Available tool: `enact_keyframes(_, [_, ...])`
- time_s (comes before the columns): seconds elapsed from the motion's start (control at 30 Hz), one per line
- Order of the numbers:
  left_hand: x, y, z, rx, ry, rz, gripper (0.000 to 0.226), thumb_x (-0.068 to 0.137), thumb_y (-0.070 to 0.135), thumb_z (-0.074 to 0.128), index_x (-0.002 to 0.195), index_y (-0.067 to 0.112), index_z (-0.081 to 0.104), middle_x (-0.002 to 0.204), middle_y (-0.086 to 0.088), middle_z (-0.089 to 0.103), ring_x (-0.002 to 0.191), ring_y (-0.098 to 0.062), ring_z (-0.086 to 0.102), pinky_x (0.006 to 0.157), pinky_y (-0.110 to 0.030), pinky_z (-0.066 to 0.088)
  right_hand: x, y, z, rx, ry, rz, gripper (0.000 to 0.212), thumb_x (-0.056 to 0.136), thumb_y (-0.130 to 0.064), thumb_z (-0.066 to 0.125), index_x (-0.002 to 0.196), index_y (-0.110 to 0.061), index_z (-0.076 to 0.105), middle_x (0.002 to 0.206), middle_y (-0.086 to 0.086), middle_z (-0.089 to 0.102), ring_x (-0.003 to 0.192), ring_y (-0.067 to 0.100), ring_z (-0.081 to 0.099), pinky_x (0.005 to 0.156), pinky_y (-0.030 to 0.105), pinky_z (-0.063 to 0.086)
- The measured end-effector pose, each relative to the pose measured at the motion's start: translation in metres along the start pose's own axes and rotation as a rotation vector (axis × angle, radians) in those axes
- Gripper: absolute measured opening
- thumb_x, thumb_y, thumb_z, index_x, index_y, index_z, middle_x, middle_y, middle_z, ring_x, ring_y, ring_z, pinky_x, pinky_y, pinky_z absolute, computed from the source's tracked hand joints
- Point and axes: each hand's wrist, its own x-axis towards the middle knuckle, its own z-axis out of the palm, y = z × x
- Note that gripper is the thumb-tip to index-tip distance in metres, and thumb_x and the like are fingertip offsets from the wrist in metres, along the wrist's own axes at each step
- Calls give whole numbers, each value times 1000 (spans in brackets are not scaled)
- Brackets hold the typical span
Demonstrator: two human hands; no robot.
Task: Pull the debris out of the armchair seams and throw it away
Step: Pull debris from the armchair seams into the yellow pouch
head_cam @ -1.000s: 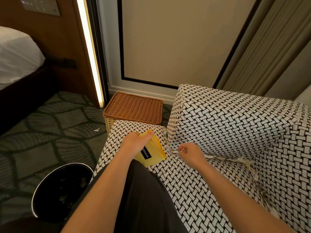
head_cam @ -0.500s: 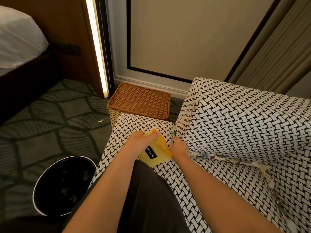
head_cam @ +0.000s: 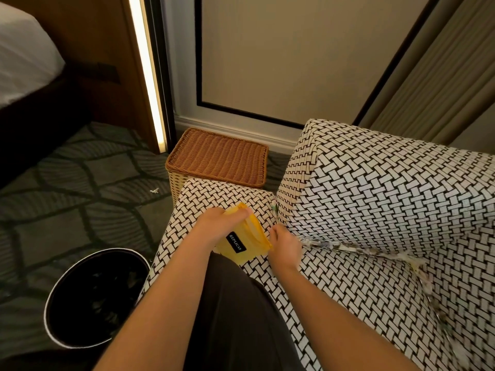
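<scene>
Two hands meet at the armchair's (head_cam: 375,188) front corner. The left hand (head_cam: 222,223) grips a yellow packet (head_cam: 247,246), perhaps as a scoop. The right hand (head_cam: 285,246) curls at the arm seam, and I cannot tell whether it holds anything. Debris (head_cam: 348,247) lines that seam, and the bin (head_cam: 53,298) waits beside the armchair.

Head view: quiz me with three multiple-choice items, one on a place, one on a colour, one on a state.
1. Where does the black bin stand? A on the seat; B on the carpet left of the armchair; C on the wicker basket.
2. What colour is the pouch that the left hand holds? A yellow; B red; C blue.
3. How is the armrest seam? A clean; B lined with debris; C taped over.
B: it stands on carpet beside the chair. A: the gripped pouch is yellow. B: debris runs along that seam.
</scene>
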Motion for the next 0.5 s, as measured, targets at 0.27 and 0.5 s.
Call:
enact_keyframes(0.27, [-4,3,3,102,21,28,98,73,75,48,142,6,36,146,-13,38,132,-30,38,104,-41,34,-6,6,-8,7,-24,-54,30,97,-29,44,123,-13,48,102,5,66,92,18,64,72,26,51])
enact_keyframes(0.5, [-7,5,4,169,12,59,90,77,72,47,139,7,41,144,-13,41,132,-30,39,105,-41,32,-13,7,-14,-88,-107,55,34,97,-39,40,119,-16,52,102,3,66,91,18,64,68,28,52])
